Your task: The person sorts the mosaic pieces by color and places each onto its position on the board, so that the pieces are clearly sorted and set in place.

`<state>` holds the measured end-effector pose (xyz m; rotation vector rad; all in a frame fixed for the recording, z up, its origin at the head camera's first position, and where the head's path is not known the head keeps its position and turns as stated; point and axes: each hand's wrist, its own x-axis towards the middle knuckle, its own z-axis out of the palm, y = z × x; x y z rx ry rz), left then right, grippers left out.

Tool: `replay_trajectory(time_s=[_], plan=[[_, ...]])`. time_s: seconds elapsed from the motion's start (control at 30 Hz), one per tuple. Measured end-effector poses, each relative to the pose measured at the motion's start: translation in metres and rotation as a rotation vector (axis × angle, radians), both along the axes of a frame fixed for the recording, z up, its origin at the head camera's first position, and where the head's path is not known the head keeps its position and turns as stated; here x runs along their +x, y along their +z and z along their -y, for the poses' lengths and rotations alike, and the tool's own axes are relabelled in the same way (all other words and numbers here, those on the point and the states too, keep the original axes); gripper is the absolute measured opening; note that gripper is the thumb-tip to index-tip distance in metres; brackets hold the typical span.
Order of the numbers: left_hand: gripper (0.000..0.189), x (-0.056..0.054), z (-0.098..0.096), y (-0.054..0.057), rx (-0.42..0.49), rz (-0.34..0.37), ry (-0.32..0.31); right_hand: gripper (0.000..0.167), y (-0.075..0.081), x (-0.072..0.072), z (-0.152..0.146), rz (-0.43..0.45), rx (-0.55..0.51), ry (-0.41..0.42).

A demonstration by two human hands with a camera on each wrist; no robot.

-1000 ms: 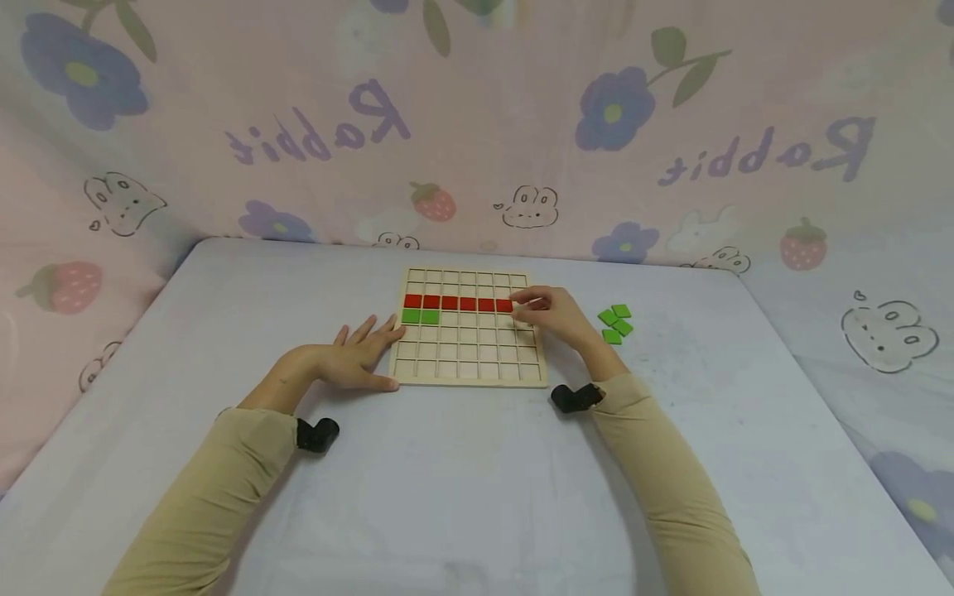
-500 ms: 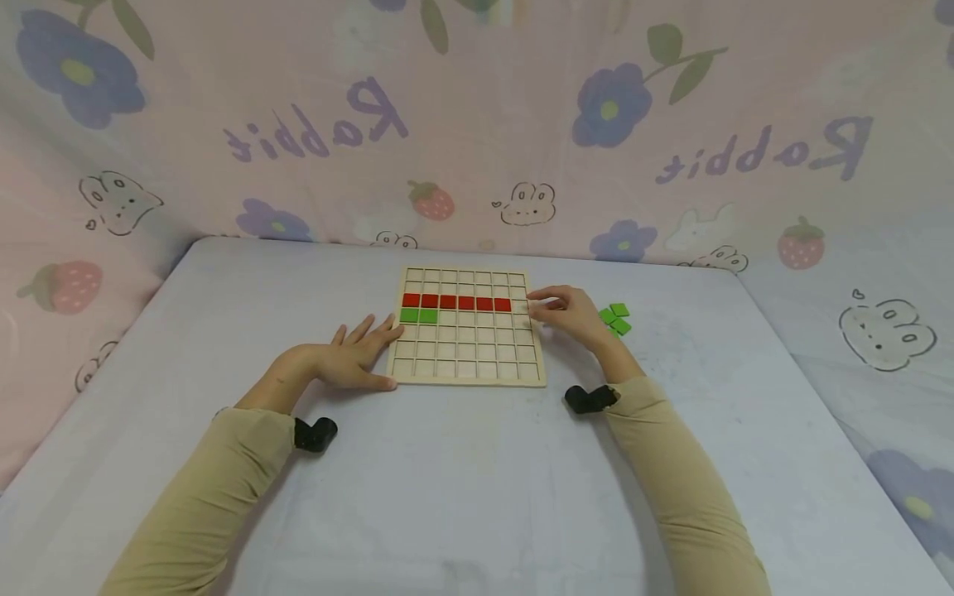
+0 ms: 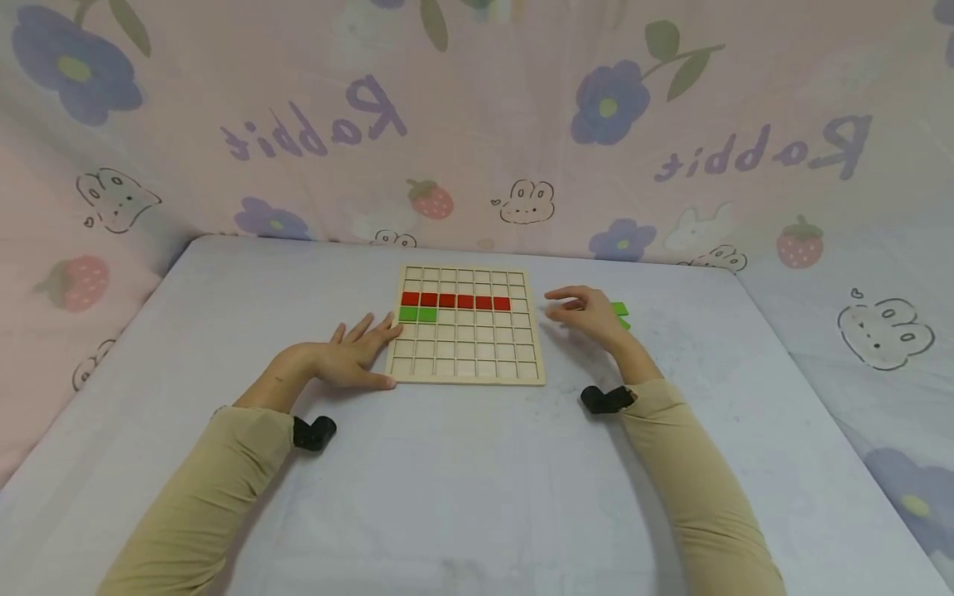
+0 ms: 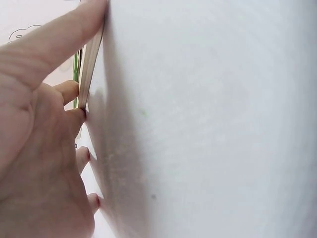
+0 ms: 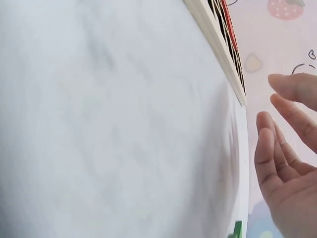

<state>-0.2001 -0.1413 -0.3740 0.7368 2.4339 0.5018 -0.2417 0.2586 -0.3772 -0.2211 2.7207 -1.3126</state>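
A wooden grid board [image 3: 466, 348] lies flat on the table, a row of several red tiles [image 3: 447, 300] across it. Just below their left end sit two green tiles [image 3: 417, 314]. My left hand [image 3: 350, 358] has spread fingers, its thumb and fingertips touching the board's left edge; the left wrist view shows the thumb [image 4: 54, 42] against that edge. Off the board's right side is my right hand [image 3: 589, 316], holding nothing, thumb and fingers apart and loosely bent. Loose green tiles [image 3: 620, 309] lie just beyond it, partly hidden by the hand.
The white-covered table [image 3: 462, 480] stretches toward me and to both sides. Behind it hangs a pink printed cloth [image 3: 477, 124]. Each wrist carries a black camera mount, the left one [image 3: 315, 433] and the right one [image 3: 607, 400].
My right hand has drawn back to the right, from over the board's right edge toward the loose green tiles, now covering part of them. The left hand has stayed at the board.
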Motion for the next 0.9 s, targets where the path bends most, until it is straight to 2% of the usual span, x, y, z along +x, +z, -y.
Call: replay_trajectory(time_s=[0.47,0.9], plan=[[0.091,-0.001,0.001,-0.001,0.012,0.007,0.005,0.043,0.004,0.007,-0.024,-0.010,0.061,-0.033],[0.092,-0.002,0.001,-0.003,0.009,-0.001,0.004,0.047,0.003,0.010,-0.045,0.006,0.065,-0.048]])
